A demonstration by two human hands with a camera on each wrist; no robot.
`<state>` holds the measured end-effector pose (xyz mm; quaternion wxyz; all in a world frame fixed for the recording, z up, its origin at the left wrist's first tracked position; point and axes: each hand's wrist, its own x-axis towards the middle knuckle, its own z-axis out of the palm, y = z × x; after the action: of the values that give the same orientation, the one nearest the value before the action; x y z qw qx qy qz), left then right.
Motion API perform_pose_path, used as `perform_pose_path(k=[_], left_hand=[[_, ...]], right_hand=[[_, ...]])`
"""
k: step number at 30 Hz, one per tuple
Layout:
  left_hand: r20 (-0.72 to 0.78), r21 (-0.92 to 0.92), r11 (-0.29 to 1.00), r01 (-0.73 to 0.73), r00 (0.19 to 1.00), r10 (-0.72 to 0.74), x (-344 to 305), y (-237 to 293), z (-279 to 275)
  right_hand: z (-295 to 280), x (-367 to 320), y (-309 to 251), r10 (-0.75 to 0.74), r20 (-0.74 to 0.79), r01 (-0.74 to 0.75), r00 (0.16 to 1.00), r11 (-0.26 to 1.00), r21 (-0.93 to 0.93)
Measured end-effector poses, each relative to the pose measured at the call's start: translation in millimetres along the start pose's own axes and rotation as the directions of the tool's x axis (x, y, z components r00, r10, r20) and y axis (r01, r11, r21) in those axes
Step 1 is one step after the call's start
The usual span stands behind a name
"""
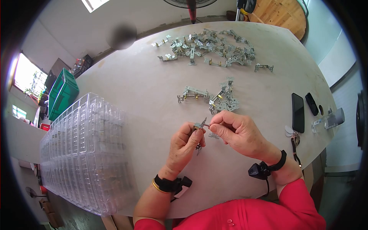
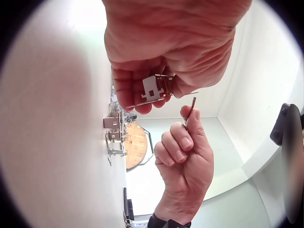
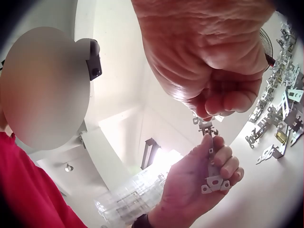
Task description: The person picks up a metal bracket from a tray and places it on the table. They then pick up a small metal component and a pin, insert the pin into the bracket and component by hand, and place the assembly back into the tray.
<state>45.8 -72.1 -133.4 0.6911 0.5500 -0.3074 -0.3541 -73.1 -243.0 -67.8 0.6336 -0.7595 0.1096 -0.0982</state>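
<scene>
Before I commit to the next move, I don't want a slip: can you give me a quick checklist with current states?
1. Part secured: ok; the left grip holds a metal bracket.
2. Rod secured: ok; the right grip pinches a thin rod.
3. Rod tip touching the bracket: cannot tell; it is close, but contact is unclear.
4. Loose brackets well away from the hands: not ok; they lie just beyond the right grip.
5. Phone clear of both hands: ok; the phone lies off to the right.
6. Clear trays out of the way: ok; the clear trays stand left of the left grip.
</scene>
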Motion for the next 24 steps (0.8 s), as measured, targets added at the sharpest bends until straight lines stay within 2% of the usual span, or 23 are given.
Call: perform_pose_path(k=[7,9,13,15,16,18,22,24], left_hand=[[-0.038,0.063,0.998,0.015,0.999,-0.013,-1.3,1.9,2.2],[-0.05,0.075,0.997,0.01,0.999,-0.006,-1.3,0.7,3.3],[-0.102,0.195,0.981,-0.001,0.995,0.022,-2.3,3.5,5.9],[-0.116,0.248,0.969,-0.013,0.992,0.043,-3.2,4.6,7.1],[-0.097,0.244,0.969,-0.028,0.994,0.053,-2.8,4.7,7.1],[-0.059,0.254,0.965,-0.064,0.995,0.082,-2.5,2.4,4.8],[-0.061,0.251,0.963,-0.096,0.992,0.114,-1.4,-7.2,4.6],[-0.054,0.316,0.94,-0.13,0.987,0.154,-1.3,-3.7,7.1]], right_hand=[[0.4,-0.6,0.6,-0.023,-0.013,0.022,1.0,0.997,-0.075],[-0.3,-1.3,-2.4,-0.044,-0.011,0.042,0.999,0.986,-0.16],[1.7,-2.5,-1.3,-0.036,-0.007,0.035,0.999,0.991,-0.13],[0.9,-3.3,-4.8,0.038,0.013,-0.036,0.999,0.99,-0.137],[2.7,-3.2,-8.4,0.027,0.037,-0.023,0.999,0.992,-0.125],[5.6,-4.1,-15.7,0.111,0.001,-0.111,0.994,0.993,-0.051],[3.6,-2.1,-16.6,0.151,0.056,-0.151,0.987,0.988,-0.006],[2.1,-1.7,-15.5,0.178,0.112,-0.183,0.978,0.983,0.031]])
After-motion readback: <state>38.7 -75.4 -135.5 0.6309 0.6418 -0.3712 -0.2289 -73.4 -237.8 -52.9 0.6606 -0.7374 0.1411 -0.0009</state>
